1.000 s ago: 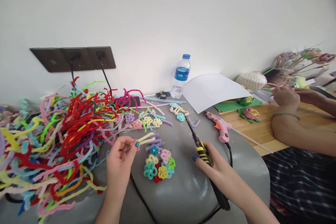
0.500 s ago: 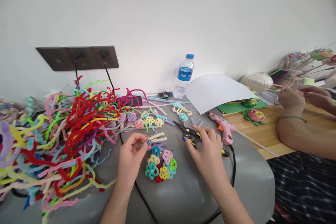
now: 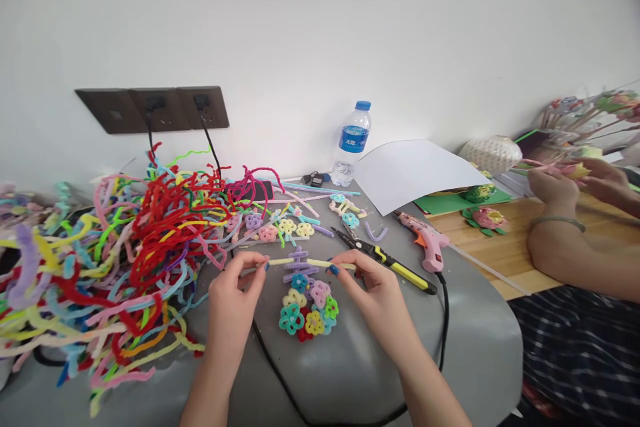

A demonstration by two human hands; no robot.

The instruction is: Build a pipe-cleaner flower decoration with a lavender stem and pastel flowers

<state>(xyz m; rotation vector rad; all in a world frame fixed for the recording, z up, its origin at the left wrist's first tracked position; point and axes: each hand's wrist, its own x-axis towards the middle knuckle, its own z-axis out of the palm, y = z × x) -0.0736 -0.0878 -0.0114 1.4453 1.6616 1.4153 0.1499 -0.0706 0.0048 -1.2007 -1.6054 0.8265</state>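
Between my two hands a pale yellow pipe cleaner (image 3: 319, 263) stretches almost level, one end pinched in each. My left hand (image 3: 239, 287) grips the left end between thumb and fingers. On the other side, my right hand (image 3: 369, 280) pinches the right end. Short purple pipe cleaner pieces (image 3: 300, 273) lie around its middle; I cannot tell whether any are joined to it. Just below sits a ring-like cluster of colourful pipe cleaner flowers (image 3: 314, 321). Black-and-yellow pliers (image 3: 395, 264) rest on the grey table (image 3: 350, 373), beyond my right hand.
A big tangle of pipe cleaners (image 3: 150, 260) covers the left side. A pink glue gun (image 3: 429, 243) with a black cord lies right; a water bottle (image 3: 353, 147) and white paper (image 3: 410, 170) stand behind. Another person's hands (image 3: 555, 190) hold a pink flower at far right.
My right hand has left the pliers, which now lie closed, and pinches the yellow pipe cleaner. That pipe cleaner has gone from bent to stretched out. The co-worker's hands have shifted.
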